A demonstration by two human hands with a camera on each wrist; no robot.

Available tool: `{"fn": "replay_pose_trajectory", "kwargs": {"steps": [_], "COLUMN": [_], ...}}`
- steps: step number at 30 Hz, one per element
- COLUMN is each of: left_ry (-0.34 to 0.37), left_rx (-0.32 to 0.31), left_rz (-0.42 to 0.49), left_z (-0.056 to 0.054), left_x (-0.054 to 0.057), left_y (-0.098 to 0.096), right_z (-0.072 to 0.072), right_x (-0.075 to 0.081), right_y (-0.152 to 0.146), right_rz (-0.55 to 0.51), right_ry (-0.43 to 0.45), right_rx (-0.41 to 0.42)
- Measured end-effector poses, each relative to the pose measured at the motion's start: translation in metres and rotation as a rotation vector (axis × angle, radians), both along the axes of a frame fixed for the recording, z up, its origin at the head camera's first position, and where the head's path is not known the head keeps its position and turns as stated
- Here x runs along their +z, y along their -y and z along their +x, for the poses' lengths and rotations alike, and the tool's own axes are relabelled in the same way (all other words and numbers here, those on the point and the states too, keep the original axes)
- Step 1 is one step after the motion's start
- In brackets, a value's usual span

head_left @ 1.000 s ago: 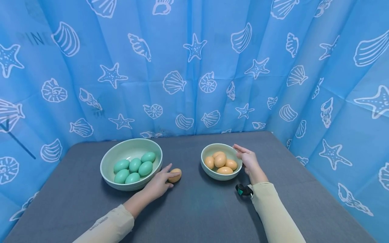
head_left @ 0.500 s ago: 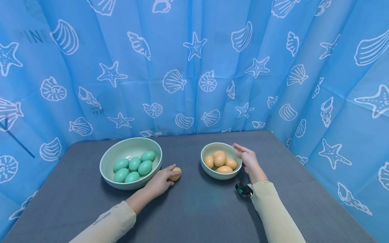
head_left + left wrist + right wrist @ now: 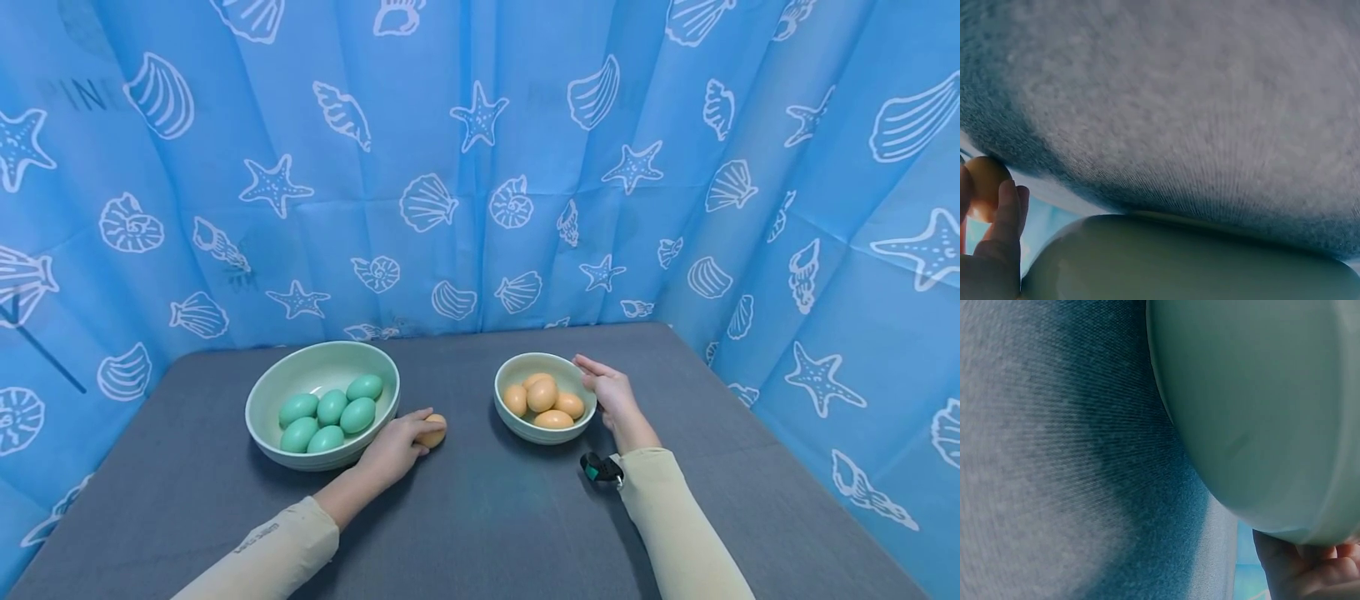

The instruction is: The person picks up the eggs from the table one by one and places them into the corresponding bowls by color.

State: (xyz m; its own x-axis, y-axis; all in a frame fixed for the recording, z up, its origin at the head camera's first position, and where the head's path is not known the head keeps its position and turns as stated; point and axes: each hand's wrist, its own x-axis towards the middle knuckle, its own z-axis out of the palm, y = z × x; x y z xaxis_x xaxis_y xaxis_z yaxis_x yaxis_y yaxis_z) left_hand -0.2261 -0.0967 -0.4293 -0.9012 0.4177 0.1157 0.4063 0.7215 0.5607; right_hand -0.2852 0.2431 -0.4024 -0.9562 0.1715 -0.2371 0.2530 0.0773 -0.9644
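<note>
My left hand (image 3: 392, 452) holds a light-brown egg (image 3: 435, 432) between thumb and fingers, low over the cloth and just right of the large green bowl (image 3: 262, 400). In the left wrist view the same egg (image 3: 986, 181) sits between the thumb and fingers, with the large bowl's wall (image 3: 1166, 259) beside the hand. Several green eggs (image 3: 330, 408) lie in the large bowl. My right hand (image 3: 617, 400) rests against the right side of a smaller green bowl (image 3: 525, 429), its fingers mostly straight along the rim. Several light-brown eggs (image 3: 543, 395) are piled in that bowl.
A dark grey cloth (image 3: 480, 533) covers the table. Blue curtains (image 3: 420, 100) with white shell and starfish prints hang behind and at both sides. A black strap (image 3: 600, 467) hangs at the right wrist.
My left fingers have come down and closed around the light-brown egg, which they lay over a second ago. The right hand and both bowls stay in place.
</note>
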Motion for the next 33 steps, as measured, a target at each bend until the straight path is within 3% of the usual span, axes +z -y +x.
{"fn": "replay_pose_trajectory", "kwargs": {"steps": [21, 33], "left_ry": [-0.003, -0.030], "left_rx": [-0.009, -0.063], "left_rz": [0.154, 0.212], "left_z": [0.002, -0.001], "left_x": [0.017, 0.029], "left_y": [-0.021, -0.041], "right_z": [0.000, 0.001], "right_x": [0.001, 0.001], "right_y": [0.001, 0.000], "right_rz": [0.003, -0.002], "right_ry": [0.007, 0.015], "right_rx": [-0.004, -0.006]}}
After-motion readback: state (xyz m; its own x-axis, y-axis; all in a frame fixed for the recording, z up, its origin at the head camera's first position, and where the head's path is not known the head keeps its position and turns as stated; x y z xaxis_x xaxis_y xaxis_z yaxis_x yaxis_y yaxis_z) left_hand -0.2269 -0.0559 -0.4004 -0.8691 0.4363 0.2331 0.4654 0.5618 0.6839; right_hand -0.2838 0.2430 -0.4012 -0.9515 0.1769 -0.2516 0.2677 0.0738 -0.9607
